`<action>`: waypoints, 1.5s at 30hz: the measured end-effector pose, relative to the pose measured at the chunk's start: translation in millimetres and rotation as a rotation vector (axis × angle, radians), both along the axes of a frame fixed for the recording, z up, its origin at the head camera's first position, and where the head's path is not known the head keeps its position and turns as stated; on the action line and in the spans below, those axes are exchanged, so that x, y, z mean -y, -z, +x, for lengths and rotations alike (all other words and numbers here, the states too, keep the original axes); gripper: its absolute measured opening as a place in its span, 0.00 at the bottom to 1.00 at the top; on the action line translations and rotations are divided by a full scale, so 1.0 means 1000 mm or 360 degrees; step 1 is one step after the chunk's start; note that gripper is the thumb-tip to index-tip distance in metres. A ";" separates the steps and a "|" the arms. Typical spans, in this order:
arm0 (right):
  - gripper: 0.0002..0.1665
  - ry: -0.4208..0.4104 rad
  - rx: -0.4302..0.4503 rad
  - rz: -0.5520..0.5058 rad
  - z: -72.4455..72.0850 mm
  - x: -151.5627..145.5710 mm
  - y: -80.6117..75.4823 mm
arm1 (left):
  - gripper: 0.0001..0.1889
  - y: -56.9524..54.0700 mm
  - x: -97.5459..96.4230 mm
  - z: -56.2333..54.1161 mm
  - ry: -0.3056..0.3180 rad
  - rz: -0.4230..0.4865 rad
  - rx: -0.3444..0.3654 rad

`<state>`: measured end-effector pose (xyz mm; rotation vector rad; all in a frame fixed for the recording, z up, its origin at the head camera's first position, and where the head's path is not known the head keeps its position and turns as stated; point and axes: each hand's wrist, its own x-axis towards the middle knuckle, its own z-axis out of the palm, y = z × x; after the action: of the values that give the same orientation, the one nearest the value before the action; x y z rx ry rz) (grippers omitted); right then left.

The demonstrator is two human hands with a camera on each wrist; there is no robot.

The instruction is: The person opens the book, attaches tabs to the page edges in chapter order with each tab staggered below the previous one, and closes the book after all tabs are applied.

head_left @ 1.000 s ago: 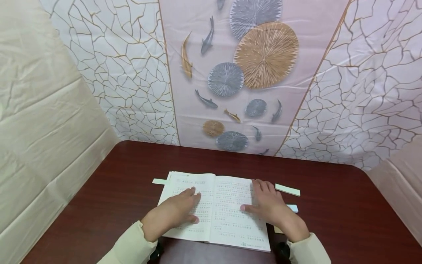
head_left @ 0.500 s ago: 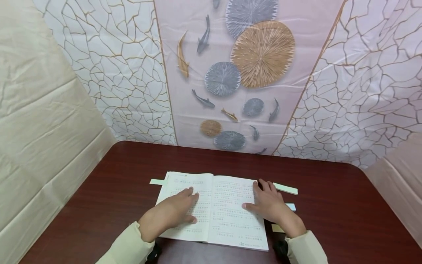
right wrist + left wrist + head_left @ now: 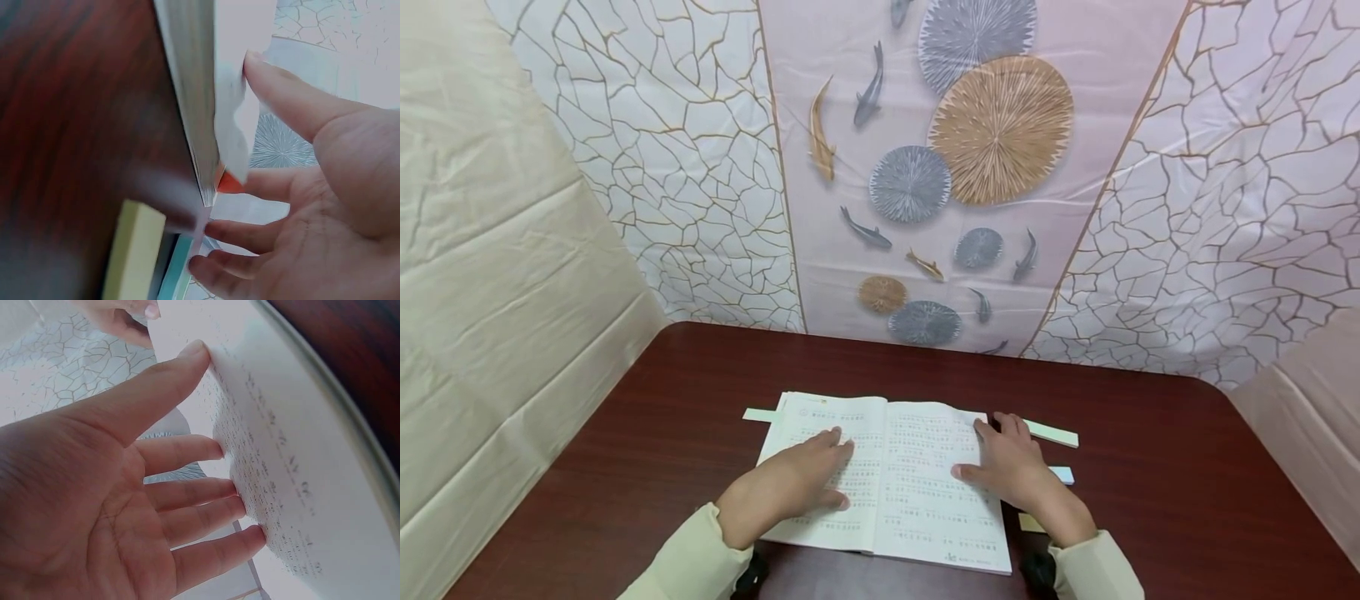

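An open book [image 3: 925, 533] with printed pages lies on the table in front of me. My left hand [image 3: 793, 479] rests on the left page, fingers extended and spread; in the left wrist view its fingertips touch the print. My right hand [image 3: 1015, 467] is at the outer edge of the right page. In the right wrist view, the right thumb [image 3: 269, 78] lies on the face of a page [image 3: 234, 134] whose edge stands a little off the pages below. The index finger goes behind that edge, its tip showing reddish underneath. The other right fingers are spread near the table.
A pale green strip [image 3: 760, 414] sticks out at the book's left edge. Right of the book lie a green pad [image 3: 1051, 432], a light blue pad [image 3: 1063, 475] and a yellow pad [image 3: 1031, 522], partly behind my right hand. The dark red table [image 3: 1150, 450] meets patterned cloth at the back.
My right index finger has drawn back slightly at the page's upper right corner, and the page there has bent up a little. The left hand stays in place on its page.
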<state>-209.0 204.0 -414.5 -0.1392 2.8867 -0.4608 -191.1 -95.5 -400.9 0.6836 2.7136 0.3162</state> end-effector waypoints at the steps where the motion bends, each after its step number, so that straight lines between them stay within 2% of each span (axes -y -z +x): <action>1: 0.50 0.0007 -0.0032 -0.0014 0.001 0.000 0.000 | 0.38 0.000 0.000 0.000 -0.0002 -0.0001 0.0001; 3: 0.48 0.0012 -0.0081 -0.0048 0.002 0.001 -0.001 | 0.38 0.000 0.001 0.001 -0.0002 -0.0002 0.0001; 6: 0.47 0.0017 -0.0080 -0.0126 0.004 0.000 -0.007 | 0.37 -0.001 0.002 0.001 0.0002 0.0011 -0.0007; 11: 0.53 0.0078 0.0034 -0.0415 0.008 -0.006 -0.025 | 0.37 -0.003 0.002 0.002 0.0001 0.0034 -0.0010; 16: 0.58 0.0117 -0.0011 -0.0720 0.012 -0.012 -0.042 | 0.37 -0.004 0.002 0.002 -0.0002 0.0030 0.0010; 18: 0.54 0.0135 -0.0045 -0.0910 0.014 -0.012 -0.046 | 0.37 -0.003 0.002 0.002 0.0000 0.0028 0.0013; 20: 0.47 0.0161 -0.0039 -0.1184 0.017 -0.009 -0.047 | 0.37 -0.003 0.002 0.002 0.0004 0.0034 0.0016; 23: 0.31 0.0166 0.0035 -0.1558 0.019 0.000 -0.045 | 0.37 -0.002 0.003 0.001 0.0006 0.0039 0.0007; 25: 0.23 0.0132 0.0123 -0.1731 0.021 0.007 -0.040 | 0.37 -0.002 0.004 0.000 0.0002 0.0044 0.0001; 26: 0.22 0.0101 0.0160 -0.1767 0.021 0.011 -0.038 | 0.37 -0.002 0.005 -0.001 -0.0001 0.0048 -0.0004; 28: 0.20 0.0023 0.0188 -0.1762 0.023 0.018 -0.034 | 0.38 -0.002 0.007 -0.003 -0.0006 0.0067 -0.0007; 30: 0.20 -0.0088 0.0149 -0.1665 0.025 0.025 -0.029 | 0.38 -0.002 0.009 -0.005 0.0009 0.0087 -0.0014; 34: 0.17 -0.0233 -0.0008 -0.1272 0.030 0.041 -0.019 | 0.35 0.000 0.016 -0.012 0.0026 0.0186 0.0022; 37: 0.14 -0.0346 -0.0034 -0.1028 0.035 0.051 -0.013 | 0.31 0.003 0.025 -0.020 0.0035 0.0289 0.0077; 41: 0.10 -0.0535 -0.0031 -0.0872 0.043 0.061 -0.008 | 0.28 0.005 0.037 -0.031 0.0105 0.0460 0.0124; 45: 0.17 -0.0641 -0.0045 -0.0793 0.051 0.066 -0.006 | 0.24 0.003 0.050 -0.042 0.0149 0.0695 0.0154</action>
<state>-157.9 137.7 -408.4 -0.7874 2.6029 -1.0798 -232.7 -145.6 -404.1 0.8789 2.5284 0.9091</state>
